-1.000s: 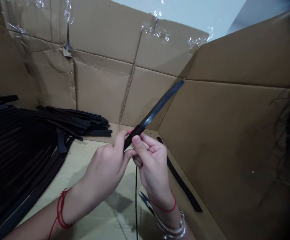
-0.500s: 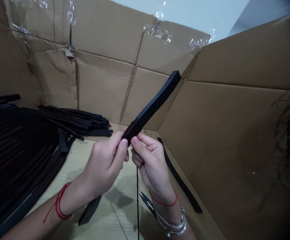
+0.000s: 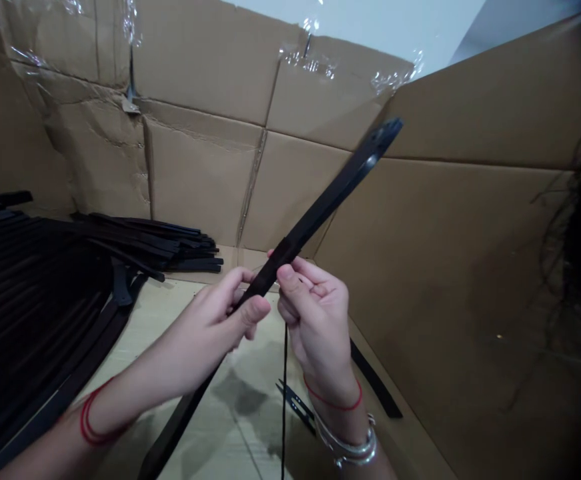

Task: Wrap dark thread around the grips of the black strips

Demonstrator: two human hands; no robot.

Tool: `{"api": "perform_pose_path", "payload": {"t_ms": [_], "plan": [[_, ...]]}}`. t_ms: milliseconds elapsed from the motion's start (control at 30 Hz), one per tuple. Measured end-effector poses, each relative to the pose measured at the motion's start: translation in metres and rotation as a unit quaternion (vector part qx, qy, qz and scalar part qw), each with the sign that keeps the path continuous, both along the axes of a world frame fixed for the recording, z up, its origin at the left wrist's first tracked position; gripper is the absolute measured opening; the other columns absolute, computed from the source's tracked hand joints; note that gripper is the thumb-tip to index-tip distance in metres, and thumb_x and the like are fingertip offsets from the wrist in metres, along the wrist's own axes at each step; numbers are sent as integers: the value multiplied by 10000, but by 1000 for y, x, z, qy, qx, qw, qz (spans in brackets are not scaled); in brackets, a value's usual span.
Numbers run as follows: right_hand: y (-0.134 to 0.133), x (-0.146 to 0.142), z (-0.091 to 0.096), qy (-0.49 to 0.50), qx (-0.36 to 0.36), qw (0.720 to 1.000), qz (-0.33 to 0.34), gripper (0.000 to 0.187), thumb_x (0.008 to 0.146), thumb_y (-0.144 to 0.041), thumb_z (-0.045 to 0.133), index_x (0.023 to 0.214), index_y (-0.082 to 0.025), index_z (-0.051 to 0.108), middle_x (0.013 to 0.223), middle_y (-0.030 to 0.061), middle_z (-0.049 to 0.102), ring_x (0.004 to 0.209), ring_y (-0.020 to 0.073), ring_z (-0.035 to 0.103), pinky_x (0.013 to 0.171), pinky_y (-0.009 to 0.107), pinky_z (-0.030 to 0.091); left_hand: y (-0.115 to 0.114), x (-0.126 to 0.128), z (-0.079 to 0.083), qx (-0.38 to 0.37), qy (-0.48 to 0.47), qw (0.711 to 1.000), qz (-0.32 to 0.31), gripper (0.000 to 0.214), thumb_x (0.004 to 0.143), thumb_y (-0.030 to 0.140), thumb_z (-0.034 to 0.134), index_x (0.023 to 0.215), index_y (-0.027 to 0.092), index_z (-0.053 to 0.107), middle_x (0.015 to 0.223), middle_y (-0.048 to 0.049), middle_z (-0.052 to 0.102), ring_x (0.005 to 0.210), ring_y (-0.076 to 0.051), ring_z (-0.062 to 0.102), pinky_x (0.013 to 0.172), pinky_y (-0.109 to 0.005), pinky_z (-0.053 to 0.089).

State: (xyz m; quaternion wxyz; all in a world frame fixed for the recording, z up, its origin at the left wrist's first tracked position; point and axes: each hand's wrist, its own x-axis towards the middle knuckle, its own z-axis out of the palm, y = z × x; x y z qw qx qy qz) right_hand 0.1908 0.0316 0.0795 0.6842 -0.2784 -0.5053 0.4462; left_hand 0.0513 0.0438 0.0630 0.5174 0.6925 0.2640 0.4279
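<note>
Both my hands pinch a long black leather belt strap that slants from upper right to lower left. My left hand holds it between thumb and fingers, and my right hand grips it just above. The strap's upper end, blurred, has a small hole or metal spot. Its lower end runs down past my left wrist and out of the frame. A thin black cord hangs below my right hand. Small black thread snips lie on the board beneath my right wrist.
A large pile of black straps lies to the left on a pale board. Another strap lies along the right wall. Taped cardboard walls surround the work surface at the back and right.
The strap has swung and slid upward to the right, and its lower end now reaches the bottom of the view. My hands have shifted slightly right, and the strap has turned from its flat face toward its edge.
</note>
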Motion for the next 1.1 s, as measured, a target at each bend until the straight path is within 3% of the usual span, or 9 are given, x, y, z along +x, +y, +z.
{"api": "perform_pose_path", "payload": {"t_ms": [100, 267, 467, 533, 600, 700, 867, 967, 1100], "plan": [[3, 1, 2, -6, -13, 1000, 8, 225, 758, -248, 777, 958, -152, 743, 501, -105, 298, 423, 29, 122, 371, 196, 88, -4, 3, -1, 38, 11, 997, 73, 308, 928, 485, 504, 832, 192, 488, 660, 47, 441, 593, -72, 385, 499, -149, 300], [5, 5, 5, -18, -19, 998, 55, 205, 765, -272, 759, 923, -143, 733, 486, -116, 269, 406, 25, 107, 361, 189, 88, -7, -5, 7, -149, -77, 979, -114, 340, 940, 520, 446, 853, 193, 474, 624, 78, 290, 487, -47, 199, 396, -123, 171], [0, 3, 1, -22, 31, 999, -16, 141, 735, -272, 787, 750, -169, 691, 466, -106, 332, 395, 29, 144, 354, 190, 136, 4, -20, 10, -265, -106, 907, -310, 416, 963, 539, 303, 870, 185, 502, 541, 86, 338, 360, -37, 221, 315, -132, 232], [-1, 2, -2, -29, 42, 996, -68, 137, 747, -272, 785, 742, -179, 685, 470, -98, 361, 393, 34, 167, 353, 196, 161, 6, -20, 10, -212, -71, 936, -271, 407, 973, 516, 314, 916, 173, 526, 580, 45, 467, 413, -68, 416, 407, -173, 398], [-1, 0, -4, -42, 38, 994, -96, 138, 758, -282, 781, 748, -180, 688, 477, -88, 377, 392, 40, 184, 349, 201, 164, 6, -17, 9, -108, -26, 982, -153, 356, 973, 476, 382, 910, 163, 542, 669, 2, 567, 574, -104, 557, 581, -215, 488], [1, -1, -4, -38, 35, 996, -76, 156, 754, -298, 787, 764, -178, 688, 479, -89, 364, 396, 40, 184, 350, 199, 144, 0, -10, 9, -31, -25, 999, -27, 355, 955, 486, 432, 834, 170, 538, 627, 24, 525, 568, -90, 506, 545, -182, 447], [1, 3, 3, -38, -30, 990, 132, 236, 771, -342, 773, 916, -160, 734, 476, -108, 303, 388, 18, 111, 352, 183, 91, -2, -7, 7, -204, -82, 960, -176, 425, 918, 581, 414, 761, 192, 485, 449, 100, 337, 327, -45, 238, 305, -139, 251], [0, 3, 4, -40, -46, 988, 144, 261, 753, -359, 783, 914, -156, 753, 480, -96, 344, 387, 14, 114, 356, 189, 77, 1, -6, 4, -202, -56, 951, -226, 443, 915, 603, 378, 741, 204, 463, 416, 100, 328, 310, -64, 246, 305, -168, 295], [0, -3, 1, -24, -64, 996, 51, 225, 732, -322, 795, 863, -145, 752, 543, -57, 445, 419, 23, 172, 366, 183, 108, 0, -3, 3, 46, 53, 996, 47, 235, 896, 436, 554, 930, 203, 542, 638, 22, 557, 552, -124, 503, 509, -202, 392]]}}
